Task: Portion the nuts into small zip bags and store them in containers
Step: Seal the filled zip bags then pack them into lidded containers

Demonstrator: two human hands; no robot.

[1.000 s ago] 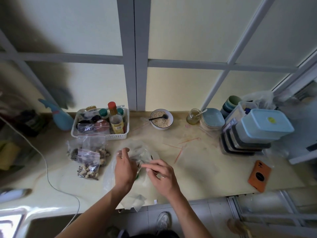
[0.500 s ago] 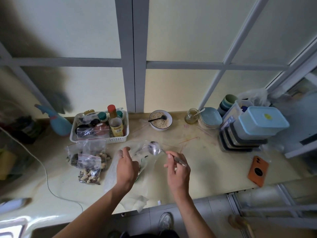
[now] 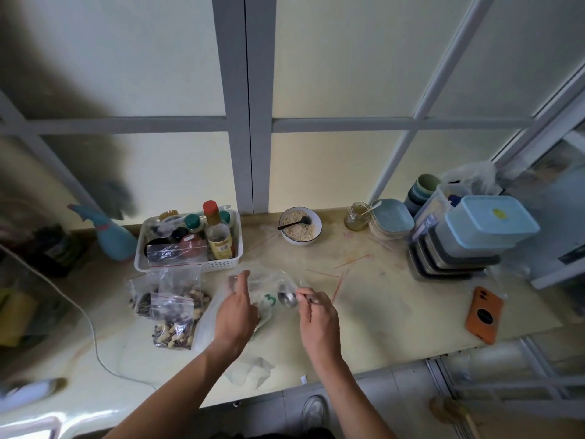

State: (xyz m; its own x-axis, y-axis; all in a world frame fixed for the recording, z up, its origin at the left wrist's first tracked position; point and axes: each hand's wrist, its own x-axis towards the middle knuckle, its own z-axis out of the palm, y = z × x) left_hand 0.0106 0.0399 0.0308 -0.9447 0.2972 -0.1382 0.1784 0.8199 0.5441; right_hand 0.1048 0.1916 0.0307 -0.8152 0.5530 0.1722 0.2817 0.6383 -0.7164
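The right hand (image 3: 318, 321) pinches a spoon (image 3: 287, 299) by its handle, with the bowl at the mouth of a clear bag (image 3: 269, 285). The left hand (image 3: 235, 315) holds that bag's edge; its fingertips are hidden in the plastic. What is inside the bag is hard to see. Filled nut bags (image 3: 172, 312) lie just left. Containers (image 3: 468, 239) are stacked far right.
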